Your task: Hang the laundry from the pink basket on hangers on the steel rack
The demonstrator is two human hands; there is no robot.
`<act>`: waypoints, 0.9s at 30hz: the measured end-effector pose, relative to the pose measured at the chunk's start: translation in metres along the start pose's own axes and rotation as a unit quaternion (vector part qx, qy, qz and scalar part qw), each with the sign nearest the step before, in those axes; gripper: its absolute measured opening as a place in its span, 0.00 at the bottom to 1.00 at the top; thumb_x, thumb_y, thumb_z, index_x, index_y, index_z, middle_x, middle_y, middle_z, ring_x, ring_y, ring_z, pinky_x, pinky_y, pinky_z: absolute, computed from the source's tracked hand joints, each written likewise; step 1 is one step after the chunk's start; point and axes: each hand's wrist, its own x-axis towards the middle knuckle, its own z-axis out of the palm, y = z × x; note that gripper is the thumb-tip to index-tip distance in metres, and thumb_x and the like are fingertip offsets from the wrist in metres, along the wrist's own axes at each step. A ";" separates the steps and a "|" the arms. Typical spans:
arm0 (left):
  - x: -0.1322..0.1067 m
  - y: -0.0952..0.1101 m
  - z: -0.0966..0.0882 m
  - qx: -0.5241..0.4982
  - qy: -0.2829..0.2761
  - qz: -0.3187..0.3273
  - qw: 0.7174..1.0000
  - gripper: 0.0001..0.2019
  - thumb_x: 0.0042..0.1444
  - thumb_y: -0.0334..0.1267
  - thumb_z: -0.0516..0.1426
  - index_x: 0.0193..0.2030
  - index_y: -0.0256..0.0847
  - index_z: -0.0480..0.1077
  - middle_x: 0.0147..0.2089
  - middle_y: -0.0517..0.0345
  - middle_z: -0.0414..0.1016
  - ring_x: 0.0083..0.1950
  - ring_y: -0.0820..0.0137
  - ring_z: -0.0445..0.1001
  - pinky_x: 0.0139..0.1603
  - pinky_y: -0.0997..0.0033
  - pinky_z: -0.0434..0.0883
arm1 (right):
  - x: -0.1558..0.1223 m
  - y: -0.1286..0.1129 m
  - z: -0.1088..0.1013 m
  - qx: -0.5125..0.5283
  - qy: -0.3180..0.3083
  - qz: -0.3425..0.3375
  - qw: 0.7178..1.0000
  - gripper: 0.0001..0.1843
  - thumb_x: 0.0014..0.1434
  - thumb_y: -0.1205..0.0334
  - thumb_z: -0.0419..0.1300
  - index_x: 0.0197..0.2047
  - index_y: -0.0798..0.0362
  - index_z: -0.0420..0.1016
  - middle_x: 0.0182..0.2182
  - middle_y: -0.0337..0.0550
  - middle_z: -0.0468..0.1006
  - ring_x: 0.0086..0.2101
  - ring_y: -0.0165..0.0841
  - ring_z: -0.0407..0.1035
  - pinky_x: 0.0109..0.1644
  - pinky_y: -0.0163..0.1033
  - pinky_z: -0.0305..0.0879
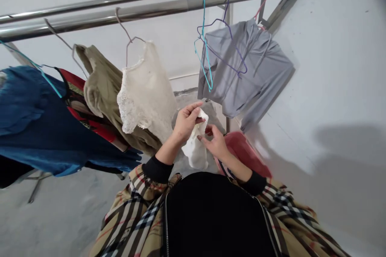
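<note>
A small white cloth [196,152] hangs down in front of me, its lower part loose; whether it is a sock or another small garment I cannot tell. Pinching its upper edge between thumb and fingers is my left hand [186,122]. On the cloth's right side my right hand [217,143] has its thumb and curled fingers on the fabric. Behind the left hand a cream top with a lace edge [147,88] hangs from a hanger. Beyond my hands, a turquoise hanger [206,62] and a purple hanger [230,34] carry no clothes.
A metal rail [169,10] runs across above my hands. A grey hooded garment [241,68] hangs at its right end. To the left hang an olive garment [104,76], a red patterned one [75,84] and a blue one [39,120]. A red basin [245,152] stands low by the wall.
</note>
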 end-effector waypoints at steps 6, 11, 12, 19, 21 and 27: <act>-0.009 0.014 -0.033 0.036 -0.002 0.016 0.999 0.28 0.42 0.40 0.68 0.53 0.39 0.73 0.30 0.63 0.72 0.31 0.77 0.70 0.39 0.72 0.73 | 0.015 -0.001 -0.004 0.061 -0.083 0.051 0.993 0.18 0.60 0.47 0.55 0.39 0.53 0.74 0.31 0.40 0.75 0.32 0.32 0.66 0.38 0.37 0.63; -0.009 0.023 -0.069 0.205 0.012 0.037 0.978 0.25 0.44 0.41 0.67 0.51 0.38 0.75 0.29 0.61 0.73 0.29 0.75 0.68 0.32 0.74 0.67 | 0.029 -0.018 -0.017 0.133 -0.131 0.092 0.978 0.22 0.59 0.40 0.55 0.32 0.53 0.70 0.24 0.35 0.66 0.26 0.28 0.58 0.29 0.32 0.55; -0.009 0.023 -0.075 0.240 0.017 0.048 0.969 0.22 0.46 0.42 0.66 0.49 0.37 0.76 0.29 0.59 0.74 0.29 0.74 0.68 0.32 0.74 0.66 | 0.032 -0.022 -0.017 0.147 -0.131 0.103 0.975 0.23 0.58 0.39 0.56 0.30 0.52 0.69 0.24 0.34 0.65 0.26 0.27 0.56 0.28 0.32 0.55; -0.013 0.029 -0.100 0.388 -0.024 0.082 0.917 0.17 0.46 0.46 0.66 0.41 0.40 0.79 0.31 0.56 0.78 0.29 0.69 0.69 0.31 0.71 0.64 | 0.051 -0.028 -0.016 0.152 -0.110 0.101 0.977 0.24 0.56 0.39 0.59 0.25 0.52 0.64 0.22 0.33 0.58 0.25 0.26 0.51 0.28 0.32 0.50; -0.014 0.031 -0.102 0.408 -0.037 0.095 0.907 0.14 0.46 0.45 0.66 0.39 0.41 0.79 0.31 0.57 0.78 0.29 0.69 0.70 0.32 0.71 0.63 | 0.056 -0.028 -0.017 0.134 -0.110 0.081 0.982 0.25 0.57 0.38 0.57 0.25 0.52 0.62 0.22 0.33 0.58 0.25 0.26 0.51 0.27 0.32 0.50; -0.011 0.028 -0.104 0.454 0.054 0.150 0.877 0.09 0.54 0.42 0.60 0.32 0.40 0.76 0.31 0.54 0.76 0.32 0.67 0.70 0.35 0.70 0.64 | 0.066 -0.035 -0.017 0.077 -0.134 0.061 0.986 0.26 0.59 0.39 0.55 0.23 0.52 0.59 0.21 0.33 0.55 0.24 0.26 0.49 0.27 0.33 0.48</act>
